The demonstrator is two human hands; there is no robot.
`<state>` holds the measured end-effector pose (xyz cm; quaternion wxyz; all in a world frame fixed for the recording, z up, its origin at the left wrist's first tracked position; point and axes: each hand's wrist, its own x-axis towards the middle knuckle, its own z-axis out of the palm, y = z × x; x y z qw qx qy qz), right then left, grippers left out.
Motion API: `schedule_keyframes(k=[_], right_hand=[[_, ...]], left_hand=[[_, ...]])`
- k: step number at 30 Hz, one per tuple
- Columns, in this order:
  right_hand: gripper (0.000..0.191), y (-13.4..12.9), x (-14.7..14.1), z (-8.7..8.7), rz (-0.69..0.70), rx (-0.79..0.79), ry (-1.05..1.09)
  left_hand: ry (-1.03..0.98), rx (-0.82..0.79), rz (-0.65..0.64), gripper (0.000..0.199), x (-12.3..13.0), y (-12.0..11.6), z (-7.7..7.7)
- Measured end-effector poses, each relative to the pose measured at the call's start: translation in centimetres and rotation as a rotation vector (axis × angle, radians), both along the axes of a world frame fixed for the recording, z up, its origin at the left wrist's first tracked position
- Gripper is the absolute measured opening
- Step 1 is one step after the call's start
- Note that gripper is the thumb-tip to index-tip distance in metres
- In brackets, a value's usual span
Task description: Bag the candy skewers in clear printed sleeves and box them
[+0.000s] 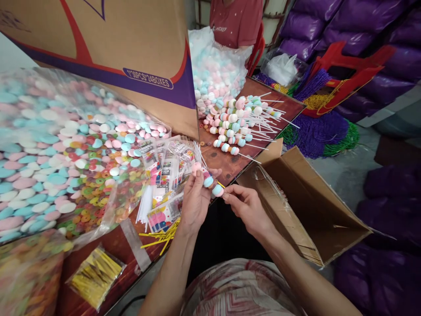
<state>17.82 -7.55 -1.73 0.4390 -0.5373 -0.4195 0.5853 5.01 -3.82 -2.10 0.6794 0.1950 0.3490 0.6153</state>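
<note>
My left hand [194,199] is closed around a candy skewer [208,181] threaded with pink, white and blue marshmallow-like sweets. At its lower right end my right hand [245,206] pinches with thumb and forefinger, where a yellow twist tie [220,184] shows against the sweets. The fingers partly hide the tie's other end. Left of my hands lie printed clear candy bags [169,171], a bundle of white sticks [144,204] and loose yellow twist ties [164,235]. Several finished candy skewers [233,127] are piled on the table behind.
Marshmallow sweets [29,175] and gummy rings [95,193] cover the left. A large carton [131,48] stands at the back; an open cardboard box [296,206] sits below the table's right edge. A packet of yellow ties [96,276] lies in front. A person [235,22] sits across.
</note>
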Motion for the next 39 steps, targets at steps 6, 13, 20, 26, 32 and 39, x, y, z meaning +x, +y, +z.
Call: schedule_keyframes(k=[6, 13, 20, 26, 32, 39], right_hand=[[0.028, 0.6, 1.0, -0.4, 0.100, -0.360, 0.386], [0.016, -0.4, -0.7, -0.4, -0.154, 0.349, -0.389], [0.020, -0.9, -1.7, -1.3, -0.209, 0.491, -0.518], [0.018, -0.1, -0.4, -0.3, -0.142, 0.243, -0.207], [0.019, -0.2, 0.1, -0.4, -0.110, 0.386, -0.409], [0.023, -0.2, 1.1, -0.3, 0.040, 0.546, -0.712]], left_hand=[[-0.068, -0.020, -0.108, 0.029, -0.1, -0.1, 0.9], [0.042, -0.025, -0.130, 0.022, 0.7, -0.7, 0.8], [0.091, -0.059, -0.136, 0.024, 1.1, -1.0, 0.7], [0.136, -0.086, -0.230, 0.048, -0.6, -0.1, 1.3], [0.130, -0.048, 0.004, 0.043, -1.2, 2.1, 1.9], [0.083, -0.025, 0.046, 0.033, -0.6, 2.4, 1.4]])
